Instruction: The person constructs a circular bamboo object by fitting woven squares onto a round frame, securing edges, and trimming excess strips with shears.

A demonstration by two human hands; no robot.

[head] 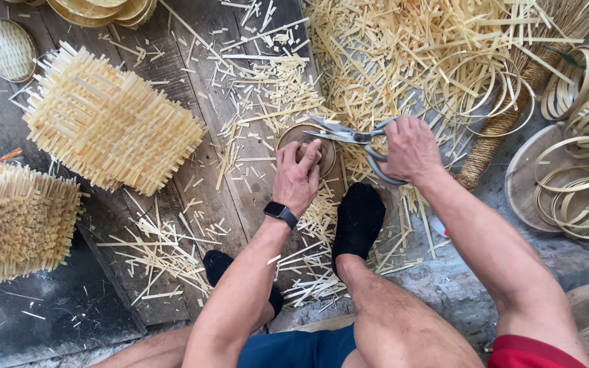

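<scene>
- Left hand (297, 176) lies palm-down on a small round woven disc (326, 160), fingers curled over its top and pressing it down. A black wristwatch (280, 213) sits on that wrist.
- Disc rests on the dark wooden floor planks (192, 82), just ahead of the person's black-socked right foot (357, 219). Only the disc's rim shows around the hand.
- Right hand (410, 148) is closed around the loop handles of a pair of grey metal scissors (349, 135).
- Scissor blades are parted and point left, tips above the disc's upper edge, just beside the left fingertips.
- Loose pale bamboo strip offcuts (267, 102) cover the planks around the disc; a denser heap lies upper right.
- Two stacks of square woven mats (107, 123) with frayed strip ends sit to the left, well apart from the hands.
- Coiled bamboo hoops (581, 170) lie at the right edge, on a round tray.
</scene>
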